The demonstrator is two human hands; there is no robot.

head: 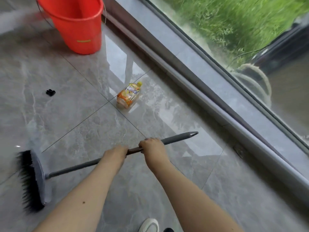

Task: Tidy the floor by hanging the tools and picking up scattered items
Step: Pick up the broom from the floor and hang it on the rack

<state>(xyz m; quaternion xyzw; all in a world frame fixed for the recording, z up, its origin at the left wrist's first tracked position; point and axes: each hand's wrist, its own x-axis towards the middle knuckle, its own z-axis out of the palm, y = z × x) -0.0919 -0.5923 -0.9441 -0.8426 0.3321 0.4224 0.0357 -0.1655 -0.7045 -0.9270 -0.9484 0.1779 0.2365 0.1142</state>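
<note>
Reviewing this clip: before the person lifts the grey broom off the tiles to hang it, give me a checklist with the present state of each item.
1. Left hand closed on grey broom handle: ok.
2. Right hand closed on handle: ok.
3. Black-bristled broom head attached: ok.
4. Hanging hole at handle tip free: ok.
5. Hook or rack in view: cannot tell.
6. Floor cleared: not ok; yellow-capped plastic bottle and small black clip lie beside the red plastic bucket.

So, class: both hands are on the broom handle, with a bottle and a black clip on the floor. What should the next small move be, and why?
Probably lift the broom upright to carry it off for hanging: the left hand and right hand already grip its handle, so the bottle and clip can wait.
</note>
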